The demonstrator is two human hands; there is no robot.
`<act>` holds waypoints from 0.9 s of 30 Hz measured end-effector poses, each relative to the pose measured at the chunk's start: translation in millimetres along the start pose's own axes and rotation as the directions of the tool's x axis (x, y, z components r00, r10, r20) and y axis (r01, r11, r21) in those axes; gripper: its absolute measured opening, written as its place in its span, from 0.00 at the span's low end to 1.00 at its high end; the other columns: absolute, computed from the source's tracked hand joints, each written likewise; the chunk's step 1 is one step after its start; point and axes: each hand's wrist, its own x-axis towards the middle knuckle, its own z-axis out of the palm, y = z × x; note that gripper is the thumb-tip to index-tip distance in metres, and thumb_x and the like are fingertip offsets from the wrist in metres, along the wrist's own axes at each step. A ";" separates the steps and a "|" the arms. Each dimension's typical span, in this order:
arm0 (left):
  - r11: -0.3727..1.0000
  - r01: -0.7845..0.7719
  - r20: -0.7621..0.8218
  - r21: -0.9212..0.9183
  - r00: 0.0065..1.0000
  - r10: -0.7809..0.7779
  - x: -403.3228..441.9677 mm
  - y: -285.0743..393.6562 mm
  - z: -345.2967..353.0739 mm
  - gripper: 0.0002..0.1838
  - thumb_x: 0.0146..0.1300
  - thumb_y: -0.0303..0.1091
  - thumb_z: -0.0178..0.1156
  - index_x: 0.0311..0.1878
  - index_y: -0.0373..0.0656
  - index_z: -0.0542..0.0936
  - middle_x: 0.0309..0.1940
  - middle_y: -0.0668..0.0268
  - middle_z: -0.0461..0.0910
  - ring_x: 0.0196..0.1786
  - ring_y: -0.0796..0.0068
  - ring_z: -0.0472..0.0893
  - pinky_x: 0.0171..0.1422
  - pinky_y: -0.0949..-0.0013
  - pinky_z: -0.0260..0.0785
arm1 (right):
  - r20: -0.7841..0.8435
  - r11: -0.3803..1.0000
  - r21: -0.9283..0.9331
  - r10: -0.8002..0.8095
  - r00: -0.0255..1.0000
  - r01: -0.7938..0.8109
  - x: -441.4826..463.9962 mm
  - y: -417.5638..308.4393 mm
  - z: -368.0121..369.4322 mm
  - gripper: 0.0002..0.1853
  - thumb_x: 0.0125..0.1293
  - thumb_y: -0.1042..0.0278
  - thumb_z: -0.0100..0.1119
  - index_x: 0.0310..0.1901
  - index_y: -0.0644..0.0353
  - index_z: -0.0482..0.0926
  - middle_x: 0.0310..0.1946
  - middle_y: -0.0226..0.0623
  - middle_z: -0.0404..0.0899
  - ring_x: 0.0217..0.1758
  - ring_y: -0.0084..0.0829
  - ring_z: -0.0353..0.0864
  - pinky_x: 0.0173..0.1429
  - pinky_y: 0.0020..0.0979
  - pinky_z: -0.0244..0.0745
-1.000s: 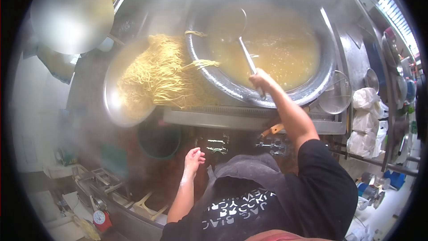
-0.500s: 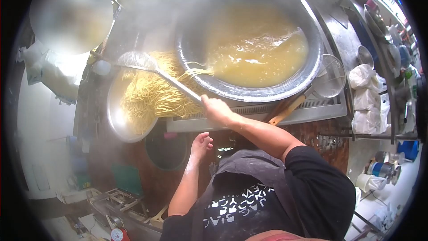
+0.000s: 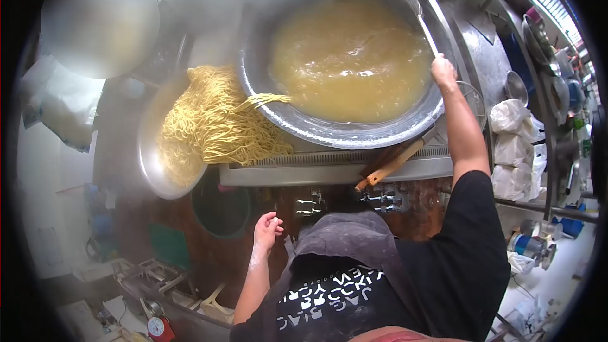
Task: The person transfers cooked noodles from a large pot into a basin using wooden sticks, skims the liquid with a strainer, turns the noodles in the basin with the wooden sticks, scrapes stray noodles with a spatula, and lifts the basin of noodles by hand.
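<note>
My right hand [image 3: 444, 71] grips the handle of a long metal skimmer [image 3: 429, 37] at the right rim of a big wok [image 3: 354, 136]. The skimmer's head lies at the wok's far right edge, partly lost in steam. Cloudy yellowish liquid [image 3: 354, 69] fills the wok. My left hand [image 3: 268, 228], dusted white at the wrist, hovers low before the stove with its fingers curled in; nothing shows in them. A heap of yellow noodles [image 3: 221, 120] spills over a metal bowl [image 3: 147, 164] at the left, with a few strands hanging across the wok's rim.
A wooden-handled strainer [image 3: 396, 164] rests on the stove's front edge [image 3: 285, 175]. White plastic bags [image 3: 510, 145] and metal bowls line a rack at the right. A green bin [image 3: 221, 209] stands below the noodles. Steam hides the back.
My right hand has swung the skimmer from above the noodles to the right side of the wok. My left hand has dropped slightly down and left.
</note>
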 end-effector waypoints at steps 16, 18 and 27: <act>0.997 -0.071 0.079 0.039 0.995 0.068 10.3 -4.8 -5.4 0.18 0.72 0.31 0.57 0.62 0.37 0.73 0.40 0.63 0.83 0.32 0.80 0.81 0.37 0.75 0.75 | 0.644 0.972 0.207 -0.220 0.733 0.110 -144.7 -38.4 57.1 0.13 0.58 0.70 0.54 0.41 0.71 0.79 0.21 0.46 0.81 0.22 0.37 0.82 0.24 0.39 0.76; 0.994 -0.089 0.100 0.057 0.992 0.083 11.2 -7.8 -9.1 0.19 0.71 0.30 0.59 0.62 0.37 0.73 0.40 0.64 0.84 0.32 0.80 0.81 0.37 0.76 0.75 | 0.677 0.960 0.261 -0.259 0.689 0.104 -173.0 -49.1 65.7 0.12 0.59 0.70 0.56 0.40 0.69 0.77 0.20 0.42 0.79 0.21 0.33 0.80 0.22 0.37 0.75; 0.991 -0.134 0.054 0.023 0.990 0.132 4.5 -32.0 -64.3 0.18 0.73 0.32 0.57 0.62 0.37 0.73 0.39 0.63 0.84 0.32 0.80 0.81 0.37 0.75 0.75 | 0.658 0.548 0.744 -0.500 0.563 -0.383 -343.5 -93.4 70.8 0.09 0.63 0.72 0.60 0.39 0.57 0.69 0.21 0.24 0.68 0.18 0.17 0.68 0.18 0.23 0.66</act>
